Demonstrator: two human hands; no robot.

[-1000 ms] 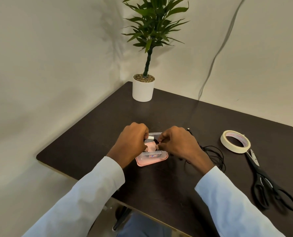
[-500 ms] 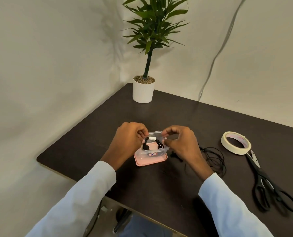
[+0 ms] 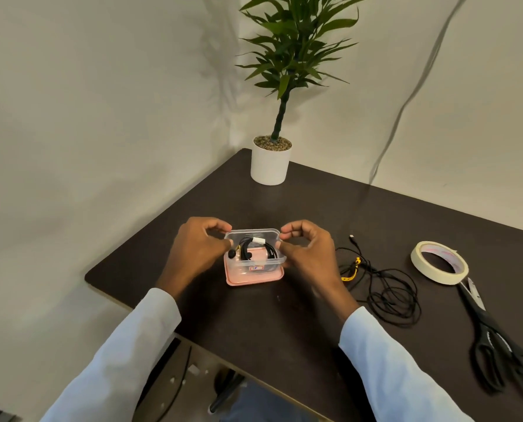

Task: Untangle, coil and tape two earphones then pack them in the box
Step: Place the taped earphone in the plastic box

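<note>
One earphone coiled, taped white at the far side, lying inside clear box on pink lid, near middle of table; one earbud poking over left rim. Second earphone loose, uncoiled on table to right of box, well apart from it, yellow tie on part of cord. Left hand at left wall of box, fingers curled, thumb and forefinger near far-left corner; grip or mere touch not clear. Right hand at right wall, fingers curled, tips at rim; likewise cannot tell if pinching. Step in hand, by judgement: seating first coil, roughly half the task done. To do well: steady box by its walls, tuck stray earbud down below rim, press coil flat to one side so room stays for second. Avoid dragging on tape tab. Then turn to right: tape roll and scissors ready there for loose cord.
</note>
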